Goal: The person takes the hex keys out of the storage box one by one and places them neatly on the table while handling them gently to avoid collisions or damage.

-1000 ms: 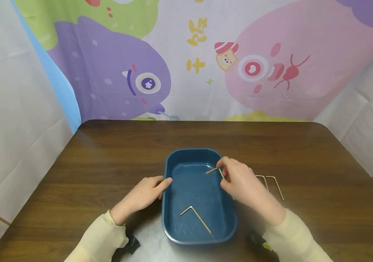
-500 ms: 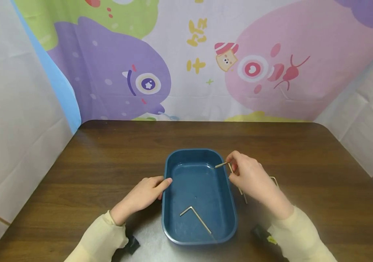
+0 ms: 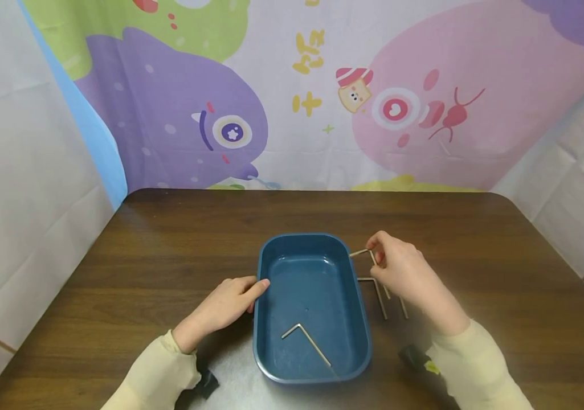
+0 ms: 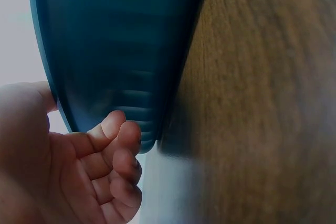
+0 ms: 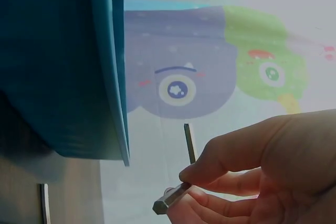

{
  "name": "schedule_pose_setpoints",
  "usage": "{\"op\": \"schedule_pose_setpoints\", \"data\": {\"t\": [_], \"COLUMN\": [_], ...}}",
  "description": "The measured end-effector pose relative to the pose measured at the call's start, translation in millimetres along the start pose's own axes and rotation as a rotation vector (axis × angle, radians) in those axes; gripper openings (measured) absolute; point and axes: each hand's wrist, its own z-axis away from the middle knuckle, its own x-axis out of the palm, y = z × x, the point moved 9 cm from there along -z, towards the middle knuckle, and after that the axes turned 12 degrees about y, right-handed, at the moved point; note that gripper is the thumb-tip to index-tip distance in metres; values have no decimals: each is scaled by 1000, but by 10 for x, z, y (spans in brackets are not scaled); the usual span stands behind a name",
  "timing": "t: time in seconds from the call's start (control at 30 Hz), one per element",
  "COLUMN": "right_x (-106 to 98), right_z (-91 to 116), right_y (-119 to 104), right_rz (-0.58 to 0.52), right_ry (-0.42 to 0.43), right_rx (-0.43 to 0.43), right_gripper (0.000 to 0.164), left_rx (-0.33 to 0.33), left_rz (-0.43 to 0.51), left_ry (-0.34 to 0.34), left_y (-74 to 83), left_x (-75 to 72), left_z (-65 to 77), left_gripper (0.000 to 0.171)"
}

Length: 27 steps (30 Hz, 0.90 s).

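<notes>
A blue rectangular tray (image 3: 317, 285) sits on the table. My left hand (image 3: 232, 299) grips its left side, the thumb over the rim and the fingers curled against the outer wall (image 4: 105, 40). Just outside the right rim, my right hand (image 3: 399, 267) pinches an L-shaped hex key (image 3: 359, 252) between thumb and fingers; its six-sided end shows in the right wrist view. Another hex key (image 3: 314, 345) lies on the tray floor, toward the near end. Two more lie right of the tray: one hex key (image 3: 380, 302) beside the wall, one hex key (image 3: 404, 308) partly hidden by my right hand.
The brown wooden table (image 3: 194, 228) runs back to a cartoon-printed curtain (image 3: 312, 154). Pale cloth hangs on both sides. A small black object (image 3: 208, 384) is near my left sleeve, and a dark one (image 3: 413, 357) near my right sleeve.
My right hand has moved right and slightly back, carrying the hex key from over the tray to outside its right rim. My left hand and the tray have stayed put.
</notes>
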Motion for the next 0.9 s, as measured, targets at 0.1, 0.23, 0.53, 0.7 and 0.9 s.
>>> {"op": "schedule_pose_setpoints", "data": {"t": [0.1,0.23,0.53,0.7,0.9], "right_x": [-29,-55,-82,-91,-86], "right_z": [-10,-24,-59,-72,-76], "right_y": [36,96,218,294,379], "right_rz": [-1,0,-12,-6,-3], "right_ry": [-8,-22,-34,-40,-76], "right_rx": [13,32,45,57,88], "right_gripper": [30,30,28,27,27], "left_rx": [-4,0,15,15,12], "left_rz": [-2,-1,-12,-14,-16], "left_ry": [-1,-2,13,18,15], "left_y": [-8,-2,11,13,14], "left_x": [6,8,-5,-8,-9], "left_z": [-3,0,-1,-6,-3], "left_gripper": [41,41,43,40,41]}}
